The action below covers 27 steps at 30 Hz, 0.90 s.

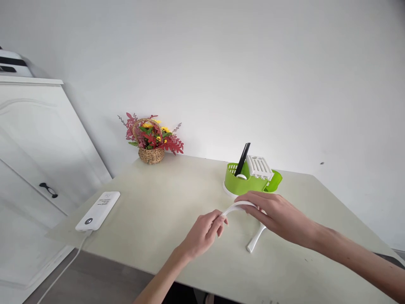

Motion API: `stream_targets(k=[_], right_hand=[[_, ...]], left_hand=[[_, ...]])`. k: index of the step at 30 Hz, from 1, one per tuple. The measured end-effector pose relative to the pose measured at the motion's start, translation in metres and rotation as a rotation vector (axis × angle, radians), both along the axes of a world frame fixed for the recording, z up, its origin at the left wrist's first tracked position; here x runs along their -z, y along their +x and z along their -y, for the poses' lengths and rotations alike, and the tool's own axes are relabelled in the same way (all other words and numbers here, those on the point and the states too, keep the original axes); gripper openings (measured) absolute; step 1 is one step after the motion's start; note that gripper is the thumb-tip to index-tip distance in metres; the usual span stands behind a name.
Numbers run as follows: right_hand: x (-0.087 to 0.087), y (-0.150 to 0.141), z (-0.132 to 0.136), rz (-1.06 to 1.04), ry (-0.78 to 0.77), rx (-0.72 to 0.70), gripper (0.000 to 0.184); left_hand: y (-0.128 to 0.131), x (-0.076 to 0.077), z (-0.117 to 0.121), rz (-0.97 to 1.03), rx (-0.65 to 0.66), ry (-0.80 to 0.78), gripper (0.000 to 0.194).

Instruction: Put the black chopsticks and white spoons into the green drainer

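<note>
Both hands are on a slim white curved utensil [238, 205] held above the table; its far end is covered by my right hand, so its exact kind does not show. My left hand [205, 232] pinches the near end. The fingers of my right hand [268, 211] close over the other end. Below the right hand, the white handle of another utensil [255, 240] lies on the table, its upper part hidden. Just beyond stands a green utensil holder [242, 184] with black chopsticks [243, 159], a white spoon [241, 177] and a white slotted rack [260, 167].
A wicker basket [151, 156] of artificial flowers stands at the back left of the pale table [158, 202]. A white power bank [98, 211] with a cable lies near the left edge. A white cabinet [38, 169] stands left, a wall [221, 76] behind.
</note>
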State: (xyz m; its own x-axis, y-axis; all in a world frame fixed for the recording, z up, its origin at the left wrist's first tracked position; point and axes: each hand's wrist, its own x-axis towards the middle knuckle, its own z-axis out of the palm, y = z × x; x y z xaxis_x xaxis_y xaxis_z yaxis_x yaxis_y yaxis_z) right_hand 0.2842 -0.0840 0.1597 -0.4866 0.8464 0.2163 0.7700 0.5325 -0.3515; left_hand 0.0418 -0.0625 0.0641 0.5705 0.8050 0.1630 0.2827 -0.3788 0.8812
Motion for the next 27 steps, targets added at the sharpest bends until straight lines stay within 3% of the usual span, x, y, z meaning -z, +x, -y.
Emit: stream_targets(k=[3,6,9,12,18,27], right_hand=[[-0.005,-0.003,-0.006,0.000,0.171,0.025,0.035],[-0.025,0.002,-0.017,0.029,0.360,0.149,0.033],[-0.050,0.011,-0.032,0.122,0.498,0.349,0.034],[-0.062,0.015,-0.050,0.256,0.536,0.472,0.037],[-0.039,0.012,-0.090,0.520,0.481,0.474,0.036],[-0.005,0.006,-0.131,0.735,0.346,0.376,0.037]], left_hand=[[-0.002,-0.001,-0.012,0.037,-0.041,0.062,0.045],[-0.013,0.005,-0.022,0.062,-0.161,0.125,0.038],[-0.032,0.018,-0.028,0.072,-0.364,0.070,0.042],[-0.053,0.034,-0.027,0.049,-0.473,0.033,0.041],[-0.077,0.056,-0.016,-0.088,-0.413,0.020,0.037],[-0.077,0.053,-0.008,-0.097,-0.358,0.113,0.031]])
